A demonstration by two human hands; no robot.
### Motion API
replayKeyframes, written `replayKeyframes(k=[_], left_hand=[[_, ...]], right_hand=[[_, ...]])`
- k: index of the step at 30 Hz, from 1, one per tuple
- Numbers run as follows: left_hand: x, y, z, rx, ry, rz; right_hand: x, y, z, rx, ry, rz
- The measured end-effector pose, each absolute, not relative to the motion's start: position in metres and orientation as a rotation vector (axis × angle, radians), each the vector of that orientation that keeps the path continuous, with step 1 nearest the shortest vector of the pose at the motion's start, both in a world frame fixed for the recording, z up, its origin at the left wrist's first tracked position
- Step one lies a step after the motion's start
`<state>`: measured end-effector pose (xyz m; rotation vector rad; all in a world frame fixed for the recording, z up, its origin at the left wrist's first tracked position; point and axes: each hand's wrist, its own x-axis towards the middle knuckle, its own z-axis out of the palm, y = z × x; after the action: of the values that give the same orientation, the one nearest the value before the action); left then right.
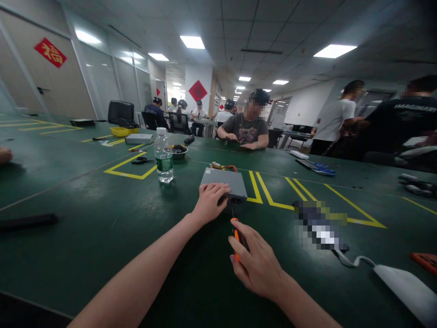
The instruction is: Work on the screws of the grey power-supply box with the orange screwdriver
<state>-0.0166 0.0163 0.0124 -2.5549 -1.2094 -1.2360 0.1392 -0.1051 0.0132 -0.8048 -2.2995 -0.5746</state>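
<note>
A grey metal box [223,182] with coloured wires at its far end lies on the green table [85,209]. My left hand [211,202] rests on the box's near edge, its fingers curled over the top. Just in front of the box, my right hand [257,262] is wrapped around an orange and black screwdriver [238,237]. The screwdriver's thin tip points up toward the box's near side.
A water bottle [164,157] stands left of the box, a dark bowl [179,150] behind it. A blurred item [319,225] and a white cable lie to the right. Yellow tape lines cross the table. A person [247,127] sits opposite; others work farther off.
</note>
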Motion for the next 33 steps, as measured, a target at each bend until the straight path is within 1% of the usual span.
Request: replayKeyframes(k=[6, 11, 14, 16, 19, 22, 28, 33], left_hand=[[-0.017, 0.016, 0.012, -2.542, -1.216, -1.222], [-0.017, 0.016, 0.012, -2.538, -1.203, -1.22], [-0.017, 0.015, 0.013, -2.536, -1.201, -1.209], [-0.017, 0.014, 0.014, -2.54, -1.2, -1.205], [-0.017, 0.014, 0.015, -2.545, -1.208, -1.205], [-0.017, 0.014, 0.014, -2.544, -1.211, -1.21], [-0.017, 0.016, 0.012, -2.542, -1.222, -1.207], [-0.018, 0.015, 0.013, -2.551, -1.214, -1.196]], right_hand=[[0.142, -0.1, 0.013, -0.727, -2.315, -0.582], [0.151, -0.097, 0.006, -0.787, -2.174, -0.533], [0.154, -0.1, -0.001, -0.824, -2.205, -0.471], [0.153, -0.102, -0.003, -0.82, -2.273, -0.531], [0.15, -0.102, 0.002, -0.784, -2.36, -0.733], [0.145, -0.099, 0.011, -0.764, -2.332, -0.836], [0.143, -0.094, 0.009, -0.77, -2.143, -0.83], [0.145, -0.093, -0.004, -0.798, -2.257, -0.801]])
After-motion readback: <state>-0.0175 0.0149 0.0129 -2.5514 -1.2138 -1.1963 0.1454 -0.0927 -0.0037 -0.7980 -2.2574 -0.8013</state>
